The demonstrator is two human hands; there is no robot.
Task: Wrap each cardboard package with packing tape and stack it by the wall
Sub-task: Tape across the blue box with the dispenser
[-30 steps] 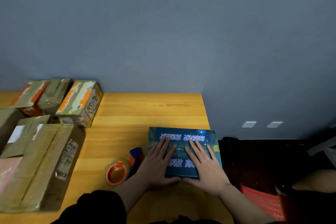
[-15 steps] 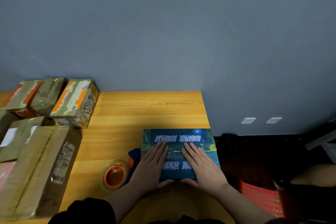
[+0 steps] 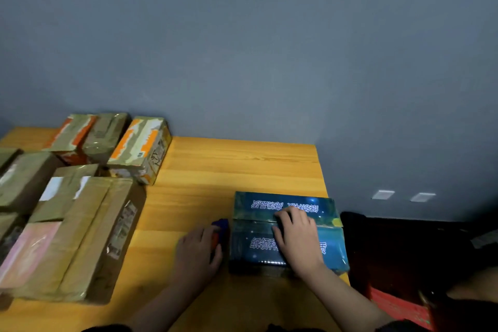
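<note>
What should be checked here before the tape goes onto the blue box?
1. Blue box flat on the table: ok.
2. Right hand steadying the box top: ok.
3. Left hand on the tape dispenser: ok, though the grip itself is hidden.
4. Tape end free: cannot tell.
5. Box flaps closed: cannot tell; a seam shows across the top.
6. Room by the wall behind the box: ok.

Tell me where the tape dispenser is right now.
Head view: the tape dispenser sits on the table just left of the blue box, under the left hand, which covers most of it.
</note>
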